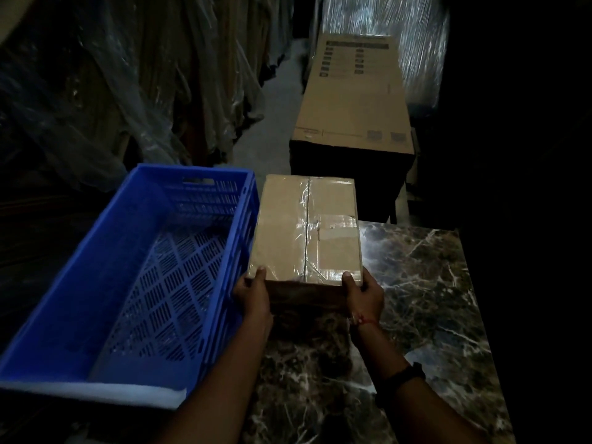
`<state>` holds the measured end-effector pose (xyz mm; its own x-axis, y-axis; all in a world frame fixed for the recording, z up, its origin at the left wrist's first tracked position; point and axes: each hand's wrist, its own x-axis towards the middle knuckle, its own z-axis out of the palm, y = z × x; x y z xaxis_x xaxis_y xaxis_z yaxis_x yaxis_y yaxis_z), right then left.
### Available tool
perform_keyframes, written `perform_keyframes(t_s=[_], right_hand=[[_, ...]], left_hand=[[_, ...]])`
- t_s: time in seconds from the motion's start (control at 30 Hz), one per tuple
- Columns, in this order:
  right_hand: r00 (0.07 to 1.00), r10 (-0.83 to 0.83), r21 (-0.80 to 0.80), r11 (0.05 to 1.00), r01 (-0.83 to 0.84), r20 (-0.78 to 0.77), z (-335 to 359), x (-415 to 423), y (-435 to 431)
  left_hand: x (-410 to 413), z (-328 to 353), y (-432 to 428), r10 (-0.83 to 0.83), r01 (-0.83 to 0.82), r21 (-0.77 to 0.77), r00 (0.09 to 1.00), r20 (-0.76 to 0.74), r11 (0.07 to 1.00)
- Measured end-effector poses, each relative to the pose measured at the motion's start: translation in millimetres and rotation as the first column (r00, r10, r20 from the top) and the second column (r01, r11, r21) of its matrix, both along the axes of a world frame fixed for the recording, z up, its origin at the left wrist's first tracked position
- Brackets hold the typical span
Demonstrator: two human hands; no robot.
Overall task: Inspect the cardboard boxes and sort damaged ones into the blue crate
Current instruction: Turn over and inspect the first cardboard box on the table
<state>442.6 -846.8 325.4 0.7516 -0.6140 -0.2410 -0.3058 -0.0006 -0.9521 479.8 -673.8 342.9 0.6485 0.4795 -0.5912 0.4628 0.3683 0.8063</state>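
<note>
A brown cardboard box (307,229), sealed with clear tape along its top seam and a taped patch near the right side, sits at the far left of a dark marble table (423,283). My left hand (253,291) grips its near left corner, thumb on the top face. My right hand (363,293) grips the near right corner the same way. Left of the box, touching or nearly touching it, stands the blue crate (96,283), slotted and with nothing visible inside.
A long printed cardboard carton (352,97) lies on a dark stand beyond the table. Plastic-wrapped goods (96,84) line the left of a narrow aisle, and shiny wrapped stock (416,33) stands at the back right. The right side is dark.
</note>
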Motion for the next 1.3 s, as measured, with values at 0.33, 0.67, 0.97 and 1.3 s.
perform_keyframes(t_s=[0.33, 0.67, 0.97, 1.3], right_hand=[[1.000, 0.020, -0.061, 0.998, -0.019, 0.013, 2.2, 10.8, 7.2], [0.999, 0.039, -0.034, 0.999, -0.039, -0.017, 7.4, 8.9, 14.2], [0.999, 0.040, -0.033, 0.999, -0.040, -0.002, 6.2, 7.0, 17.6], [0.994, 0.006, 0.076, 0.997, 0.003, -0.112, 13.2, -7.4, 17.9]], left_hand=[[10.6, -0.9, -2.9, 0.027, -0.026, 0.092, 1.000, -0.012, 0.995], [16.6, -9.1, 2.5, 0.049, -0.049, 0.061, 0.999, -0.002, 0.997], [14.4, -5.2, 6.3, 0.042, -0.043, 0.067, 0.999, 0.027, 0.997], [-11.4, 6.1, -6.1, 0.022, -0.032, -0.130, 0.997, -0.074, 0.991]])
